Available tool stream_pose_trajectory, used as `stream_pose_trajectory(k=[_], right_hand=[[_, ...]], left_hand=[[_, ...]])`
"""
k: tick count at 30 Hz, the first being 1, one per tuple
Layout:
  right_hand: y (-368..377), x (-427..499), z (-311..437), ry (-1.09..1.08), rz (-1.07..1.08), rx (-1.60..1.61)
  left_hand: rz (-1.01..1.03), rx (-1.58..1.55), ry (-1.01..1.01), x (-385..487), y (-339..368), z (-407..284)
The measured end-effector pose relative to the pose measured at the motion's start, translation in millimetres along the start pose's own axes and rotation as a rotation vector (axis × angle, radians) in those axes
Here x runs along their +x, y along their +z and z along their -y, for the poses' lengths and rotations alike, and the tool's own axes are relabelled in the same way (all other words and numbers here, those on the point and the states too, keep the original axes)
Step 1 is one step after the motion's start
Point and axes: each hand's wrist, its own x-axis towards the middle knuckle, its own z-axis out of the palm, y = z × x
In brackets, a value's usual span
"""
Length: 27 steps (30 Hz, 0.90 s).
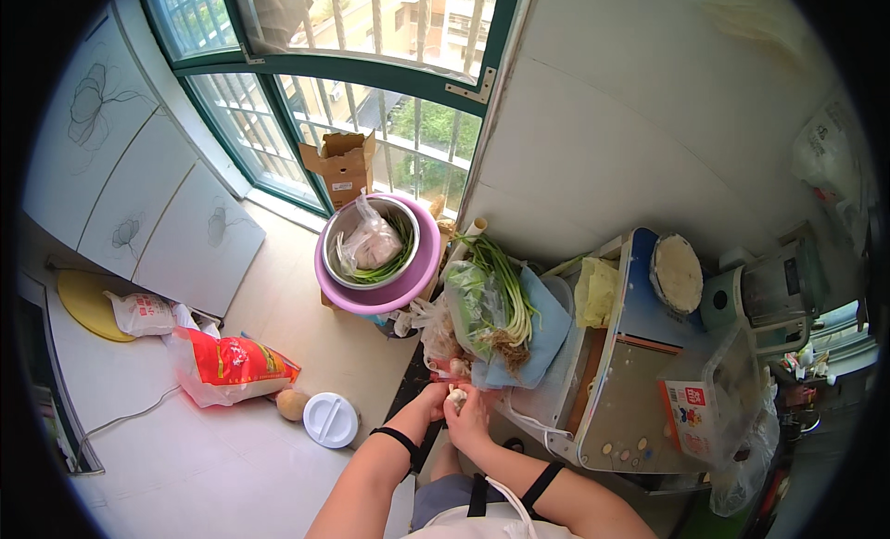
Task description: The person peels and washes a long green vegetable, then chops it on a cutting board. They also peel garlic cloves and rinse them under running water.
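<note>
A white garlic bulb (457,398) is held in the fingers of my right hand (467,424), in front of my body. My left hand (435,400) is close against it on the left side, its fingers curled and mostly hidden. Whether those fingers grip part of the bulb is not visible. Just beyond my hands lies more garlic (459,367) by a clear plastic bag (437,330). Green onions (511,302) with muddy roots rest on a blue cloth or sheet (546,323), beside green vegetables in a clear bag (473,296).
A steel bowl (416,250) sits in a purple basin (430,278) ahead, near a cardboard box (348,167). On the left counter (208,462) are a red-and-white bag (233,365), a potato (290,404) and a white lid (331,420). A shelf (598,414) with a plastic container (723,400) stands right.
</note>
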Motion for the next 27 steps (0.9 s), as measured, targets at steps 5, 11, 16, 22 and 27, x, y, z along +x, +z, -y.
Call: stream_pose_trajectory(k=[5, 11, 16, 22, 27], right_hand=[[-55.5, -46.1, -23.5, -0.203, 0.157, 0.092], [-124.5, -86.6, -91.7, -0.084, 0.402, 0.208], [-188.9, -117.0, -156.3, -0.076, 0.351, 0.165], [-276.2, -187.9, -222.0, 0.076, 0.198, 0.334], [-351.2, -277.4, -270.2, 0.096, 0.116, 0.945]], left_hand=[[-0.157, 0.613, 0.227, 60.4, 23.6, -21.2], [-0.371, 1.079, 0.527, 70.8, 57.7, -12.5], [-0.520, 0.826, 0.127, 12.3, 63.3, -20.8], [-0.557, 0.313, 0.351, -37.5, 17.0, -4.3], [-0.998, 0.263, 0.474, -63.2, 15.1, 74.3]])
